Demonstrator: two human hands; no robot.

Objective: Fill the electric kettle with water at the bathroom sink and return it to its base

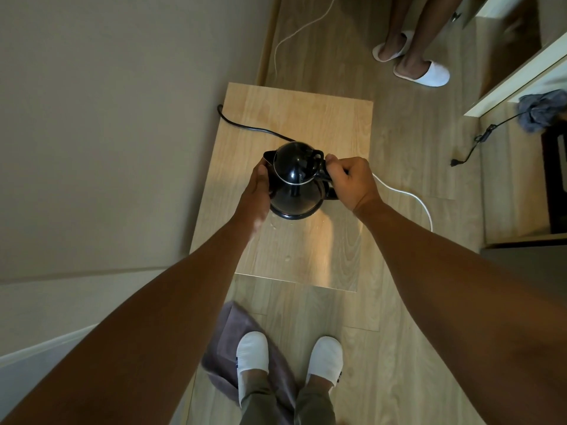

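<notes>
A black electric kettle (294,182) stands upright on a low wooden table (337,130), its lid down. A thin black base rim (290,215) shows under its near edge. My right hand (349,183) grips the kettle's handle on the right side. My left hand (256,191) lies flat against the kettle's left side, near the spout. A black power cord (245,127) runs from behind the kettle to the table's far left edge.
A beige wall runs along the left. A white cable (411,197) trails off the table's right side onto the wood floor. Another person's feet in white slippers (420,69) stand beyond the table. A grey towel (227,354) lies under my left slipper. Water drops dot the tabletop.
</notes>
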